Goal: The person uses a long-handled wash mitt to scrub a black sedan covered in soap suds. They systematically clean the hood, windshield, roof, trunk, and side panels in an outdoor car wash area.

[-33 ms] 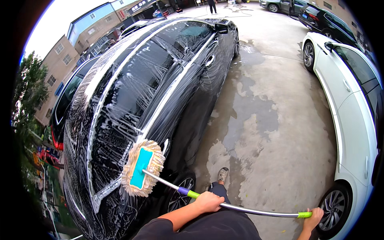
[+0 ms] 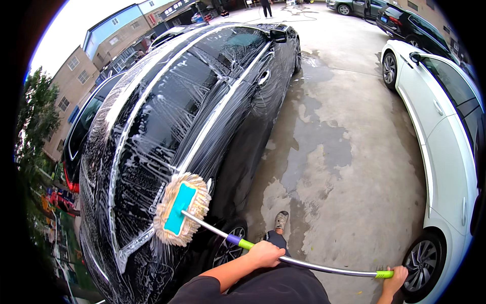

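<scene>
My left hand (image 2: 266, 254) is wrapped round the metal pole of a car-wash mop, just behind its green and purple collar. My right hand (image 2: 399, 278) grips the green end of the same pole at the lower right. The mop head (image 2: 183, 210), cream and shaggy with a teal plate, presses against the rear side of a black car (image 2: 238, 152), by the back of its side windows. White suds streak the car's windows, roof and door. Whatever paintwork lies under the mop head is hidden.
A white car (image 2: 440, 137) stands at the right, its rear wheel (image 2: 422, 263) near my right hand. Wet concrete (image 2: 329, 177) lies between the two cars. Farther off are a dark car (image 2: 405, 25), a person's legs (image 2: 266, 7) and a hose (image 2: 298, 20).
The mop head has shifted very slightly up and to the right along the car's side. Both hands keep their grip on the pole.
</scene>
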Motion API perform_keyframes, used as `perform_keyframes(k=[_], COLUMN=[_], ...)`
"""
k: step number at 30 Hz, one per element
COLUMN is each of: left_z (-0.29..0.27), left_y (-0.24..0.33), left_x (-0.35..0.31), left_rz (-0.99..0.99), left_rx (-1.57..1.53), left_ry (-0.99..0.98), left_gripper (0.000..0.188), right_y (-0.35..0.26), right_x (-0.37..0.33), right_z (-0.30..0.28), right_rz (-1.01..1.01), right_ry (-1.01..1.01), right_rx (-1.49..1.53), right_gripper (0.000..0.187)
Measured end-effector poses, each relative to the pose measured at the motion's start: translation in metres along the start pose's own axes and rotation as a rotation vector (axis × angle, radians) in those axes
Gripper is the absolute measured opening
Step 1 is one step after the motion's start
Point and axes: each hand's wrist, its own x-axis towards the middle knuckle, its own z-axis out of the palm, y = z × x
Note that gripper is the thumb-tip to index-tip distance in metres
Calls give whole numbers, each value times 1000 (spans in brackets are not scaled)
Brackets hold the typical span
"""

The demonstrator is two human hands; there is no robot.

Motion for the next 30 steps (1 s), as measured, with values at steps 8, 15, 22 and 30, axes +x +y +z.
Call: perform_keyframes(k=[8, 15, 22, 30], left_z=[-95, -147, -132, -2], left_y=[-113, -261, -351, -205], left_x=[145, 302, 378, 231], left_rz=[308, 415, 94, 101], left_rx=[23, 187, 460, 371], left_ry=[-159, -195, 90, 108], left_gripper=[21, 22, 17, 19], right_y=[-33, -182, -311, -179], right_x=[-38, 36, 97, -109], right_z=[-3, 48, 94, 82], right_rz=[193, 171, 240, 292], right_ry=[-90, -20, -114, -234], right_rx=[-65, -42, 0, 20], right_gripper=[45, 31, 29, 29])
